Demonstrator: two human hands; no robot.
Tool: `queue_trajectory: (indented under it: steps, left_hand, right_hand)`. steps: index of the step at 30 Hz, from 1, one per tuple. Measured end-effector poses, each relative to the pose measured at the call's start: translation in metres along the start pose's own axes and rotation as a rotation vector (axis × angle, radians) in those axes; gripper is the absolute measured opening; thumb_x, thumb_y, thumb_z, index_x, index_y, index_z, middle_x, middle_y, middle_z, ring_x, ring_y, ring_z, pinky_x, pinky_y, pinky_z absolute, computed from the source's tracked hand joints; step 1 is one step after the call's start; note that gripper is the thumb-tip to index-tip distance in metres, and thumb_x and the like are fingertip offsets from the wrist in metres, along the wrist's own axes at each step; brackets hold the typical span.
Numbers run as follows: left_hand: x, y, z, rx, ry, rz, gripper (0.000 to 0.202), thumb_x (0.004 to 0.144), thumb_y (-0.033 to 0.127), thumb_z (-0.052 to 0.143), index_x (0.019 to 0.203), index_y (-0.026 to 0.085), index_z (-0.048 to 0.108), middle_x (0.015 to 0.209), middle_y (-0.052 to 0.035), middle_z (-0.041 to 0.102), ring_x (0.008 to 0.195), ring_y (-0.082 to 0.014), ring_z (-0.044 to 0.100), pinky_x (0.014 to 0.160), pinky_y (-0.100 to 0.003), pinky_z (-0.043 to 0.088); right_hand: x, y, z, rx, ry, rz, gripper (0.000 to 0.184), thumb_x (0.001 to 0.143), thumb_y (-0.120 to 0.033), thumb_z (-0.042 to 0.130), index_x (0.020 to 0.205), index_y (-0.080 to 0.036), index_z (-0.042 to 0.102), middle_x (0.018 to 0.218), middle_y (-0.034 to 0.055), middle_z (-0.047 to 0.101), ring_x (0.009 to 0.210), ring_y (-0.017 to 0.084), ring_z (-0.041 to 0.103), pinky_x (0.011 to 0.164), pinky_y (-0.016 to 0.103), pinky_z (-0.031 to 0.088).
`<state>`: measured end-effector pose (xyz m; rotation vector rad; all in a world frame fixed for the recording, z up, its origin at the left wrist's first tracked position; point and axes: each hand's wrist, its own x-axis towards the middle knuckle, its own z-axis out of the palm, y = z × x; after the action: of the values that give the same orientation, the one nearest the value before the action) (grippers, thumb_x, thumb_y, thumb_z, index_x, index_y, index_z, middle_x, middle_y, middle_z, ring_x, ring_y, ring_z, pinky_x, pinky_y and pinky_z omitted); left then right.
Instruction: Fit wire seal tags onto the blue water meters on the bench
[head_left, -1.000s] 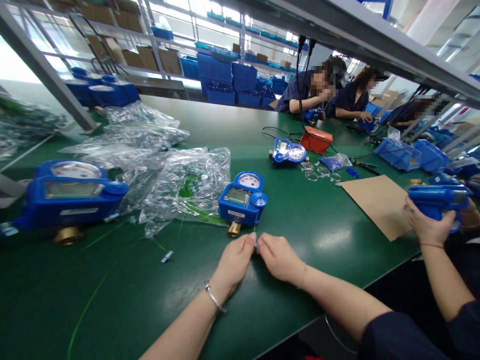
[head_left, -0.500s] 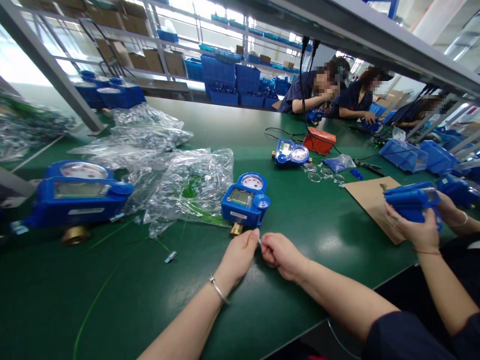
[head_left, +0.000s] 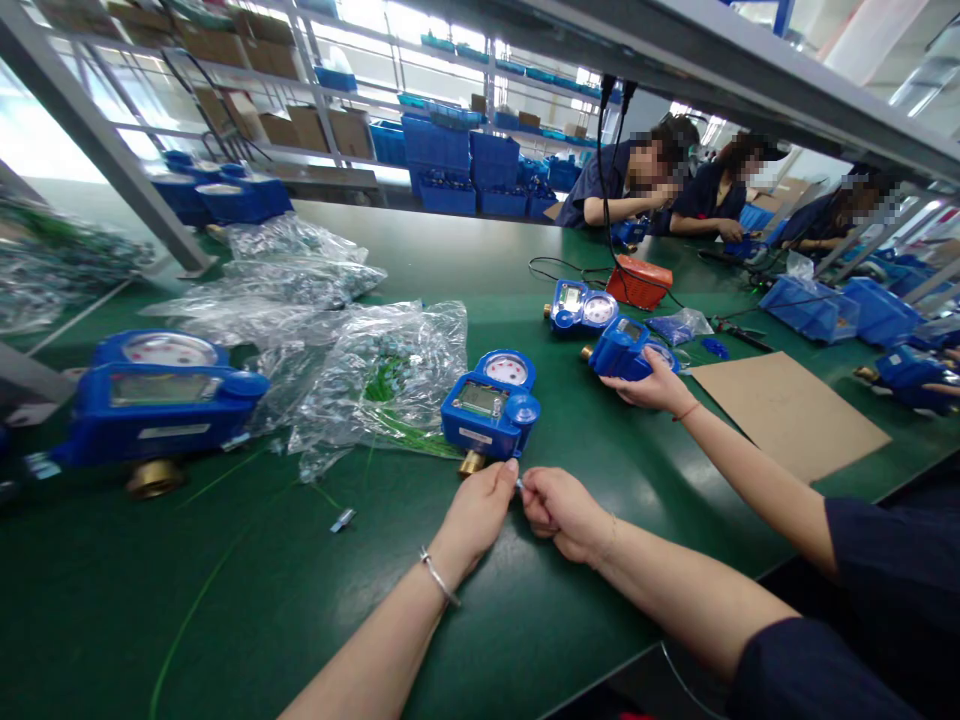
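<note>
My left hand [head_left: 480, 512] and my right hand [head_left: 564, 512] meet just in front of a blue water meter [head_left: 481, 412]. Fingers on both are pinched closed around a small pale wire-seal tag [head_left: 518, 484], mostly hidden between the fingertips. The meter has a round dial, a small display and a brass fitting [head_left: 471, 463] close to my left fingers. Left of my hands lies a loose seal tag [head_left: 343, 520] on a thin green wire. A clear plastic bag [head_left: 382, 370] of green wire seals lies behind it, reaching the meter's left side.
A larger-looking blue meter [head_left: 169, 395] stands at left. On the right a co-worker's hand [head_left: 654, 385] holds another meter [head_left: 621, 350] near a second one [head_left: 581, 305]. A cardboard sheet [head_left: 795, 415], a red box [head_left: 640, 281] and blue bins [head_left: 806, 308] lie beyond. A sloping shelf beam hangs overhead.
The co-worker at right has moved a blue meter leftward across the table, beside the standing one, uncovering the cardboard sheet. My hands have stayed nearly still.
</note>
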<state>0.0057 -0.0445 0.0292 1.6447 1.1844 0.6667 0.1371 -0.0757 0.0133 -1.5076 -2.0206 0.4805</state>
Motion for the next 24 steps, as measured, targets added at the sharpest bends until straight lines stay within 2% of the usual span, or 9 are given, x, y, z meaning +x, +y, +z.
queue_trajectory:
  steps: [2, 4, 6, 9, 13, 16, 18, 21, 24]
  left_hand:
    - [0.001, 0.000, -0.002, 0.013, -0.004, 0.007, 0.043, 0.084, 0.052, 0.033, 0.060, 0.020, 0.046, 0.057, 0.0022, 0.045, 0.056, -0.0153, 0.041, 0.053, -0.025, 0.033]
    - [0.002, -0.001, -0.004, 0.019, -0.012, 0.013, 0.042, 0.084, 0.052, 0.034, 0.062, 0.019, 0.048, 0.061, 0.0010, 0.049, 0.060, -0.0161, 0.044, 0.055, -0.026, 0.034]
    - [0.002, -0.001, -0.004, 0.021, -0.015, 0.012, 0.042, 0.085, 0.052, 0.034, 0.062, 0.019, 0.047, 0.061, 0.0009, 0.049, 0.059, -0.0160, 0.044, 0.054, -0.025, 0.034]
    - [0.002, -0.002, -0.002, 0.024, -0.007, 0.005, 0.043, 0.086, 0.053, 0.031, 0.060, 0.020, 0.043, 0.057, 0.0025, 0.044, 0.054, -0.0146, 0.039, 0.050, -0.024, 0.032]
    - [0.002, -0.002, -0.002, 0.046, 0.008, 0.014, 0.043, 0.086, 0.052, 0.031, 0.060, 0.020, 0.044, 0.057, 0.0024, 0.045, 0.053, -0.0146, 0.040, 0.051, -0.025, 0.031]
    - [0.002, -0.002, -0.004, 0.085, 0.034, 0.021, 0.041, 0.086, 0.049, 0.033, 0.061, 0.020, 0.047, 0.058, 0.0013, 0.049, 0.056, -0.0158, 0.044, 0.053, -0.026, 0.032]
    - [0.002, -0.002, -0.005, 0.110, 0.055, 0.023, 0.040, 0.086, 0.047, 0.034, 0.061, 0.020, 0.049, 0.059, 0.0005, 0.052, 0.057, -0.0167, 0.046, 0.055, -0.026, 0.032]
    - [0.003, -0.004, -0.005, 0.118, 0.065, 0.027, 0.038, 0.085, 0.046, 0.036, 0.064, 0.020, 0.053, 0.062, -0.0008, 0.055, 0.060, -0.0176, 0.048, 0.058, -0.027, 0.034]
    - [0.003, -0.006, -0.003, 0.087, 0.074, 0.023, 0.040, 0.085, 0.048, 0.034, 0.064, 0.020, 0.053, 0.063, -0.0008, 0.056, 0.059, -0.0173, 0.048, 0.057, -0.027, 0.035]
  right_hand:
    - [-0.002, -0.003, 0.002, -0.001, 0.007, 0.014, 0.032, 0.090, -0.016, 0.023, 0.069, -0.018, 0.047, 0.046, -0.0038, 0.043, 0.042, 0.011, 0.040, 0.048, 0.023, 0.031]
    - [-0.006, -0.004, -0.002, -0.030, 0.025, 0.006, 0.026, 0.091, -0.021, 0.028, 0.076, -0.017, 0.049, 0.061, 0.0021, 0.053, 0.055, 0.014, 0.047, 0.055, 0.025, 0.034]
    - [-0.009, -0.001, -0.008, -0.061, 0.030, -0.027, 0.021, 0.089, -0.025, 0.035, 0.079, -0.016, 0.051, 0.074, 0.0079, 0.055, 0.069, 0.018, 0.049, 0.064, 0.030, 0.035]
    - [-0.009, 0.005, -0.015, -0.063, -0.005, -0.090, 0.016, 0.085, -0.025, 0.043, 0.075, -0.017, 0.051, 0.074, 0.0079, 0.054, 0.074, 0.019, 0.048, 0.071, 0.031, 0.035]
    - [0.002, 0.009, -0.007, -0.015, -0.017, -0.086, 0.019, 0.085, -0.023, 0.039, 0.071, -0.017, 0.050, 0.064, 0.0025, 0.053, 0.060, 0.014, 0.048, 0.062, 0.026, 0.037]
    - [0.009, 0.005, 0.005, 0.023, -0.014, -0.039, 0.031, 0.086, -0.013, 0.027, 0.064, -0.017, 0.047, 0.044, -0.0045, 0.042, 0.039, 0.010, 0.038, 0.047, 0.021, 0.033]
    - [0.010, 0.002, 0.007, 0.028, -0.011, -0.026, 0.033, 0.087, -0.011, 0.024, 0.062, -0.017, 0.046, 0.039, -0.0066, 0.038, 0.034, 0.009, 0.035, 0.043, 0.020, 0.030]
    - [0.005, 0.001, 0.001, -0.028, 0.030, -0.026, 0.028, 0.091, -0.017, 0.027, 0.077, -0.016, 0.051, 0.059, 0.0004, 0.055, 0.050, 0.012, 0.049, 0.051, 0.022, 0.036]
    - [0.000, 0.004, -0.007, -0.123, 0.031, -0.103, 0.022, 0.092, -0.024, 0.033, 0.090, -0.014, 0.053, 0.081, 0.0088, 0.058, 0.073, 0.019, 0.051, 0.065, 0.029, 0.037]
